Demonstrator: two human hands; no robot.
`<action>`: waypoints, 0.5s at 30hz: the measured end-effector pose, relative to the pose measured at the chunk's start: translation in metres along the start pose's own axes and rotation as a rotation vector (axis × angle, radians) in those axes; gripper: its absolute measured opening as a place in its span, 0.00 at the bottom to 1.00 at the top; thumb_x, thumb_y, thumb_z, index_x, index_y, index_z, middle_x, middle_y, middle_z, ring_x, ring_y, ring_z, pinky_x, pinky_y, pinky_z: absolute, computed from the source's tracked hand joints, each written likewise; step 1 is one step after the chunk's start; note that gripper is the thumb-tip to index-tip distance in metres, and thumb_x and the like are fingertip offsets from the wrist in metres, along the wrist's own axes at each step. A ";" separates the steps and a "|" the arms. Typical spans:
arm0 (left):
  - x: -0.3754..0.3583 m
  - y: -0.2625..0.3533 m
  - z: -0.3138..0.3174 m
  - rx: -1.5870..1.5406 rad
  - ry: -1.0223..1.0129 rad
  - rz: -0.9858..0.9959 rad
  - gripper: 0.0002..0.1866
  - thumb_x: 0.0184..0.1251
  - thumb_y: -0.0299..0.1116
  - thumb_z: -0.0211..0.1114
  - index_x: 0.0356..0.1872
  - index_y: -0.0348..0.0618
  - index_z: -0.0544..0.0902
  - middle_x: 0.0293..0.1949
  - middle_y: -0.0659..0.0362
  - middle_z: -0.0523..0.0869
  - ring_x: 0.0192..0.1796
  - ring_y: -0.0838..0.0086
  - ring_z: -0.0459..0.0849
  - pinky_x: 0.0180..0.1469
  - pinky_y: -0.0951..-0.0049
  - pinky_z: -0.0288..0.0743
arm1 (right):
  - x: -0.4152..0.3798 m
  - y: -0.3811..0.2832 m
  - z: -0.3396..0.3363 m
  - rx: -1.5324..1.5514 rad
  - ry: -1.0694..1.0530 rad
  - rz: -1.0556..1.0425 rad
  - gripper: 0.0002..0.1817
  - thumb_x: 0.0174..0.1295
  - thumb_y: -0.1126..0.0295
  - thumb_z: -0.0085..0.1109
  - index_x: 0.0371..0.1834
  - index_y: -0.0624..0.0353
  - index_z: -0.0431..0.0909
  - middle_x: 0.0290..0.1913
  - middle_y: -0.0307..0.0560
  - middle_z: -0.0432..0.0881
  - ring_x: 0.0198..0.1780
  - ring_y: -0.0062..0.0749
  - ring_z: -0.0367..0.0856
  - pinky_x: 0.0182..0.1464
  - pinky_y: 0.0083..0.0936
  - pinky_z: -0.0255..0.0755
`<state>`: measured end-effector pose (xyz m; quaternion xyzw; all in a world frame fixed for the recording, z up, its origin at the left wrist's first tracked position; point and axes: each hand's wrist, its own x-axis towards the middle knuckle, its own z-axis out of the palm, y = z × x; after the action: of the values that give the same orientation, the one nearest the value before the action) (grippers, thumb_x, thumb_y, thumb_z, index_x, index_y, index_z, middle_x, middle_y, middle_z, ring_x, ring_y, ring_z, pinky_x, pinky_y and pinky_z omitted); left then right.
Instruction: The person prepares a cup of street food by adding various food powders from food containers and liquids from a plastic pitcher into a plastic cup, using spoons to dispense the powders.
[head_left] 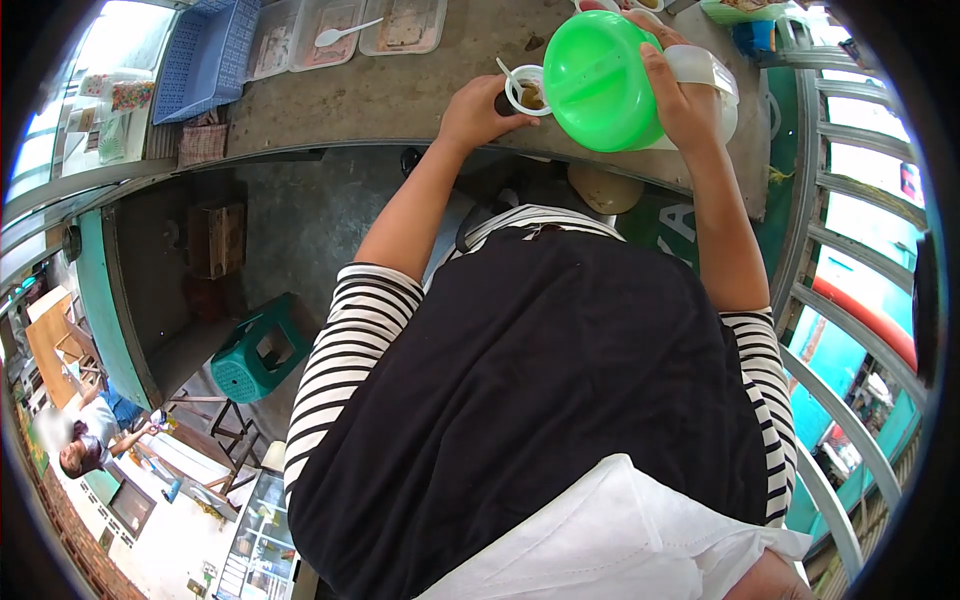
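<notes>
My left hand [474, 112] is closed around a small white cup [542, 78] at the table's near edge. A pale spoon [505, 68] leans out of the cup, and some brownish contents show inside. Just right of it, my right hand [682, 95] grips a plastic jug with a bright green lid [600, 75]. The jug is tilted, its lid facing me and close to the cup's rim. Its translucent body [722, 80] shows partly behind my hand. Whether anything flows from it cannot be seen.
Clear plastic tubs [405, 25] stand at the table's back left, with a white spoon [347, 33] across one. Beside them is a blue basket [205, 60]. A green stool [258, 350] stands on the floor to the left. Metal bars [865, 210] run along the right. Another person [95, 430] is far left.
</notes>
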<state>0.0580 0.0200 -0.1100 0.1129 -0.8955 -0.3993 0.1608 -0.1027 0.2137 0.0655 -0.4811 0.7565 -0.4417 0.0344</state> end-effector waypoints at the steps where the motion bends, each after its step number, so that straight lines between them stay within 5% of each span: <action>1: 0.000 0.001 0.001 0.009 -0.010 -0.015 0.34 0.43 0.55 0.82 0.50 0.47 0.85 0.48 0.51 0.87 0.54 0.53 0.83 0.55 0.56 0.77 | 0.000 0.002 0.000 -0.016 -0.010 -0.007 0.20 0.75 0.60 0.49 0.63 0.58 0.79 0.59 0.49 0.83 0.60 0.35 0.79 0.64 0.26 0.67; 15: 0.000 -0.001 0.003 0.006 0.049 0.060 0.33 0.43 0.54 0.82 0.49 0.46 0.85 0.45 0.52 0.87 0.51 0.54 0.84 0.53 0.57 0.77 | 0.007 -0.003 -0.003 -0.158 -0.016 -0.030 0.21 0.75 0.60 0.47 0.63 0.56 0.79 0.59 0.50 0.82 0.60 0.40 0.78 0.64 0.29 0.66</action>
<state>0.0571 0.0213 -0.1126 0.0964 -0.8955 -0.3887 0.1943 -0.1059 0.2100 0.0724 -0.4971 0.7814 -0.3773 -0.0044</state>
